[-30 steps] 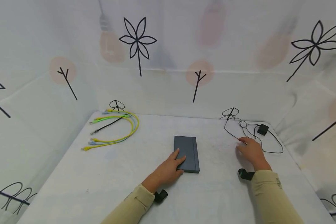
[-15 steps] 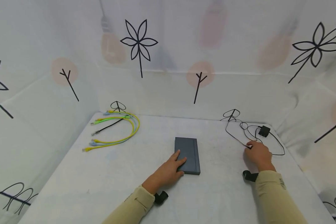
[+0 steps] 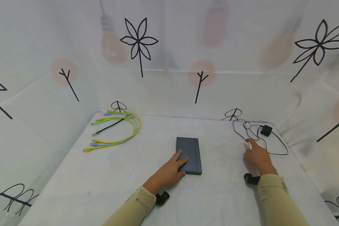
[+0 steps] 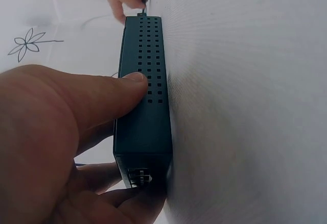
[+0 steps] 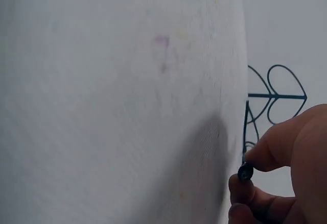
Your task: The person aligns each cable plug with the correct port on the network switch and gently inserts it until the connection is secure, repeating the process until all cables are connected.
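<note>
Printed cloth (image 3: 164, 91) hangs behind one white table (image 3: 130, 194), and from where I stand two tan sleeves (image 3: 134, 205) reach over it. One grey box (image 3: 187, 146) lies flat near the middle, grasped by the left hand (image 3: 169, 171), thumb against its vented side, other fingers over its top and left side. That hold should steady it well, I judge, though I'd have the fingertips off the port (image 4: 141, 177). At far left I count five cables (image 3: 121, 143), perhaps miscounted where they overlap: two yellow, one pale blue, one green, one black. At far right sits one adapter (image 3: 266, 130), with one thin cord (image 3: 277, 154) loosely looped beside it. What looks like its plug (image 5: 246, 172), just one, is pinched between thumb and finger of the right hand (image 3: 258, 155), well apart from the box. Best, I think, to grip the plug's body, not the wire, leave its tip bare, and allow slack so the adapter isn't dragged.
</note>
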Tool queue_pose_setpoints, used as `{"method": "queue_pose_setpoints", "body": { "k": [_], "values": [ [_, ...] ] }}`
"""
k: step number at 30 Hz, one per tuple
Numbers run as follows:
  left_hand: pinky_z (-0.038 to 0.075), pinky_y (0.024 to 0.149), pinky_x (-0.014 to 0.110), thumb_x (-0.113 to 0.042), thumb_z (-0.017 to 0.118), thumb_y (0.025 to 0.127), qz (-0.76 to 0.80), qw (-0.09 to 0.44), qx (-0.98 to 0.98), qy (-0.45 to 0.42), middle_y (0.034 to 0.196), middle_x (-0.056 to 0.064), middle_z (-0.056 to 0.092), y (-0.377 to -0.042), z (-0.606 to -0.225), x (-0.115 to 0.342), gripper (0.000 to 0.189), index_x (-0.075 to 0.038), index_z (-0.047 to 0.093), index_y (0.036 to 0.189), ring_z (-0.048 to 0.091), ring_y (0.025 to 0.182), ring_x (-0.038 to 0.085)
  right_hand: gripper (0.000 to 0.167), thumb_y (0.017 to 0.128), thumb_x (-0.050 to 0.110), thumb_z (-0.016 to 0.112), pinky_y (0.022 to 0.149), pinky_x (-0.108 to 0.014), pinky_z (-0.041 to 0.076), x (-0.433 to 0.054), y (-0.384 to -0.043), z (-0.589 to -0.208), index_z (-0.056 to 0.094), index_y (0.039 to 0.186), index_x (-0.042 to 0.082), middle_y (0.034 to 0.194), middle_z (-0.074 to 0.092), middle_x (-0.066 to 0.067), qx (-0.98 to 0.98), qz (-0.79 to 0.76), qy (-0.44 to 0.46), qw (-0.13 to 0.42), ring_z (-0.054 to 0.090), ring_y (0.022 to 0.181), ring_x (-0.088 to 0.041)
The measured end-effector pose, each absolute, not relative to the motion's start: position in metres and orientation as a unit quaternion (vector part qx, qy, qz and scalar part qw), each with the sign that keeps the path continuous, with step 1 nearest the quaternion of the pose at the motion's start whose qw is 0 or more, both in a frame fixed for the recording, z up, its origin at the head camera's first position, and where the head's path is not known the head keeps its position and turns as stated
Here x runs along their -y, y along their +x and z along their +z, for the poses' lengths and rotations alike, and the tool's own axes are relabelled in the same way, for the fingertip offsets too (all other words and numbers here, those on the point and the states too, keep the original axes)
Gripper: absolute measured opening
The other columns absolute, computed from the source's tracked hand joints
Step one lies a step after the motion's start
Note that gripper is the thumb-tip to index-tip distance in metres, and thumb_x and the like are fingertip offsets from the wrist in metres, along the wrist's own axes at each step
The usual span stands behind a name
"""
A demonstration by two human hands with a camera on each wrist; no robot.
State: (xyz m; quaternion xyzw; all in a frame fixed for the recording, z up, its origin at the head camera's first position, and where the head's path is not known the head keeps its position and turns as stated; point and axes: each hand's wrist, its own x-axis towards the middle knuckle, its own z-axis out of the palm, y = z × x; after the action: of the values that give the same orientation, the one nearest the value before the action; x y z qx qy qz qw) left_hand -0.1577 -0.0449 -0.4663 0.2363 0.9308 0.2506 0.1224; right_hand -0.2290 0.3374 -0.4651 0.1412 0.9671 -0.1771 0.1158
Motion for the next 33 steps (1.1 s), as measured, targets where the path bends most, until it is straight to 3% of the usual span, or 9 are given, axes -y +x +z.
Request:
{"method": "queue_pose_setpoints", "body": {
  "k": [3,7,11,17,21,25,29,33],
  "values": [
    [0.035,0.113,0.044,-0.031,0.058,0.098,0.252,0.124,-0.931,0.234,0.163,0.008,0.014,-0.158,-0.467,0.045,0.056,-0.023,0.038,0.150,0.021,0.149,0.030,0.042,0.098,0.013,0.034,0.088,-0.060,0.044,-0.332,-0.226,-0.463,0.044,0.138,0.005,0.135,0.044,-0.035,-0.967,-0.197,0.117,0.114,0.048,0.110,-0.051],
    [0.036,0.113,0.044,-0.030,0.059,0.098,0.252,0.124,-0.931,0.233,0.163,0.008,0.014,-0.158,-0.466,0.044,0.057,-0.023,0.038,0.150,0.022,0.148,0.030,0.036,0.099,0.013,0.031,0.079,-0.049,0.046,-0.326,-0.221,-0.460,0.057,0.120,0.000,0.122,0.055,-0.028,-0.966,-0.235,0.076,0.076,0.052,0.102,-0.039],
    [0.035,0.113,0.044,-0.030,0.059,0.097,0.253,0.126,-0.931,0.233,0.163,0.008,0.014,-0.157,-0.466,0.044,0.057,-0.022,0.039,0.150,0.022,0.148,0.030,0.037,0.098,0.012,0.033,0.072,-0.038,0.045,-0.320,-0.218,-0.456,0.056,0.126,0.002,0.120,0.057,-0.025,-0.962,-0.266,0.043,0.030,0.053,0.098,-0.034],
    [0.036,0.113,0.044,-0.031,0.058,0.098,0.252,0.122,-0.931,0.236,0.163,0.009,0.015,-0.158,-0.468,0.044,0.057,-0.022,0.038,0.150,0.022,0.148,0.030,0.031,0.098,0.020,0.053,0.068,-0.029,0.043,-0.314,-0.216,-0.453,0.059,0.126,0.007,0.112,0.064,-0.018,-0.963,-0.267,0.002,-0.032,0.057,0.098,-0.031],
    [0.035,0.113,0.044,-0.031,0.058,0.098,0.254,0.122,-0.930,0.236,0.163,0.009,0.014,-0.159,-0.468,0.044,0.057,-0.022,0.038,0.150,0.022,0.149,0.030,0.032,0.098,0.027,0.057,0.068,-0.036,0.046,-0.309,-0.215,-0.451,0.064,0.121,0.006,0.110,0.063,-0.016,-0.959,-0.266,-0.020,-0.094,0.057,0.100,-0.034],
    [0.035,0.113,0.044,-0.031,0.057,0.098,0.252,0.126,-0.930,0.235,0.163,0.008,0.013,-0.160,-0.469,0.044,0.057,-0.023,0.037,0.150,0.021,0.149,0.030,0.031,0.097,0.027,0.061,0.085,-0.053,0.048,-0.303,-0.214,-0.448,0.067,0.118,0.006,0.120,0.060,-0.017,-0.953,-0.269,-0.047,-0.133,0.055,0.112,-0.039],
    [0.035,0.114,0.043,-0.031,0.057,0.098,0.248,0.123,-0.931,0.237,0.163,0.008,0.014,-0.159,-0.468,0.044,0.056,-0.022,0.037,0.150,0.021,0.149,0.030,0.037,0.097,0.036,0.059,0.091,-0.058,0.046,-0.295,-0.212,-0.444,0.066,0.120,0.009,0.126,0.063,-0.017,-0.954,-0.272,-0.059,-0.108,0.053,0.120,-0.041],
    [0.035,0.113,0.043,-0.031,0.057,0.098,0.247,0.124,-0.932,0.236,0.163,0.008,0.014,-0.159,-0.468,0.044,0.057,-0.023,0.037,0.150,0.021,0.149,0.029,0.042,0.097,0.044,0.056,0.079,-0.049,0.050,-0.289,-0.210,-0.445,0.064,0.123,0.013,0.112,0.071,-0.013,-0.956,-0.274,-0.062,-0.082,0.061,0.110,-0.037]
  ]
}}
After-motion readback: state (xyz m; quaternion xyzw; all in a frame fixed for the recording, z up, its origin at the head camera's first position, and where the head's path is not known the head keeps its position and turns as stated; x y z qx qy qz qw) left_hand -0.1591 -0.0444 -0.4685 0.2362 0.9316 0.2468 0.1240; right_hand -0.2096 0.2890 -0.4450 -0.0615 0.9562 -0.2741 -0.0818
